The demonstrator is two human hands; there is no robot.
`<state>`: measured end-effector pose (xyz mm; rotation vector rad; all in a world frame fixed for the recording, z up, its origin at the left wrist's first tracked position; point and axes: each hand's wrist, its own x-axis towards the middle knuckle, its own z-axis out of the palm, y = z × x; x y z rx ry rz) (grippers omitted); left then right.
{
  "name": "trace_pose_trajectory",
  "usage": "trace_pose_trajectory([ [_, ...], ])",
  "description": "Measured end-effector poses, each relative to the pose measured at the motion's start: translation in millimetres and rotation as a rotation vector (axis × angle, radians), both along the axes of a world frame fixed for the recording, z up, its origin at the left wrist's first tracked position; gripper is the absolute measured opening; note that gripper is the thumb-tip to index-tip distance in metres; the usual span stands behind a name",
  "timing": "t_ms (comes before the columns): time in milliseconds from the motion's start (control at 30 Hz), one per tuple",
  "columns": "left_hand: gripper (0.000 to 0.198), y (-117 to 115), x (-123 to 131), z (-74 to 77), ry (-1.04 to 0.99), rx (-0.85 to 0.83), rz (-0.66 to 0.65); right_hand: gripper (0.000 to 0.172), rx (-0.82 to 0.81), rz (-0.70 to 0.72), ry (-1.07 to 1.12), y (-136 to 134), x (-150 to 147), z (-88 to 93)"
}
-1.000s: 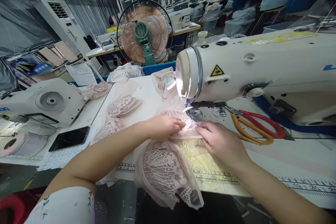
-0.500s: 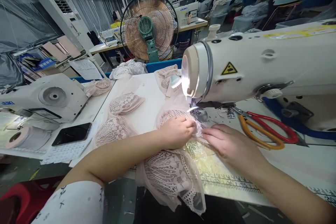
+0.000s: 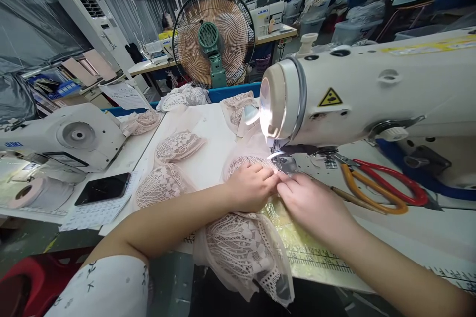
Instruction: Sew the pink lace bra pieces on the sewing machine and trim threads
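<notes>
Pale pink lace bra cups run from under the sewing machine's needle area down over the table's front edge. My left hand presses on the upper lace cup with its fingers curled at the fabric edge. Beside it, my right hand pinches the same lace edge just in front of the presser foot, its fingertips almost touching my left hand's. The sewing machine has its lamp lit. My hands cover the fabric edge they hold.
Red-and-orange-handled scissors and a slim brown tool lie right of my right hand. Another bra piece rests left of my left arm. Further left are a phone, a thread cone and a second machine. A fan stands behind.
My right hand has moved left and slightly up, closer to my left hand and the presser foot. The brown tool beside the scissors has come into view.
</notes>
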<state>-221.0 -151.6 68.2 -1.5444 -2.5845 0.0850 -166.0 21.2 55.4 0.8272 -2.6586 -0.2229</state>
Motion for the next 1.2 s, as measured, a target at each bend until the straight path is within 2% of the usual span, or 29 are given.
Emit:
trace_pose_trajectory([
  [167,0.049,2.9,-5.4,-4.7,-0.078,0.036,0.136,0.026,-0.002,-0.108,-0.056,-19.6,-0.2,5.0],
  [333,0.041,2.1,-17.8,2.2,-0.158,-0.011,0.059,0.021,-0.013,-0.197,-0.059,-36.4,0.2,4.1],
  [400,0.039,0.4,-19.8,4.7,-0.136,-0.048,0.023,0.025,-0.025,-0.179,-0.035,-31.1,4.1,0.6],
  [500,0.041,-2.6,-18.2,6.0,-0.044,-0.090,0.040,0.029,-0.097,-0.097,0.030,-11.5,11.1,-7.0],
  [667,0.054,-10.0,-11.2,6.9,0.068,-0.089,0.053,0.027,-0.195,0.042,0.138,12.1,15.9,-9.7],
  [733,0.046,-13.0,-7.9,6.7,0.114,-0.046,-0.010,0.032,-0.209,0.055,0.166,12.9,16.6,-6.7],
  [800,0.036,-15.6,-4.3,5.5,0.151,0.009,-0.162,0.034,-0.217,0.067,0.175,12.4,18.1,-3.9],
  [900,0.036,-19.4,0.2,3.8,0.132,0.016,-0.338,0.038,-0.220,0.101,0.176,13.9,21.7,-3.4],
  [1200,0.035,-27.2,-2.4,12.3,0.048,-0.079,-0.335,0.029,-0.295,0.102,0.097,20.4,24.3,-5.7],
])
